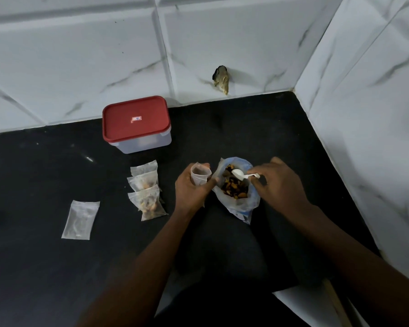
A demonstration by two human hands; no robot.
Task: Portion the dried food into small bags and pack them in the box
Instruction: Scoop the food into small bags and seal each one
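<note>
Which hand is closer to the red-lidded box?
Left. The left hand, holding a small bag, sits right of the box, nearer the person; the right hand, holding a spoon, is farther right, by the food bag.

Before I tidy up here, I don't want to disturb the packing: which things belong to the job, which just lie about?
Job: large bag of dried food; white plastic spoon, in the right hand; open small bag, in the left hand; three filled small bags; empty small bag; red-lidded box.
Lying about: brownish scrap by the wall; wooden strip, bottom right.
</note>
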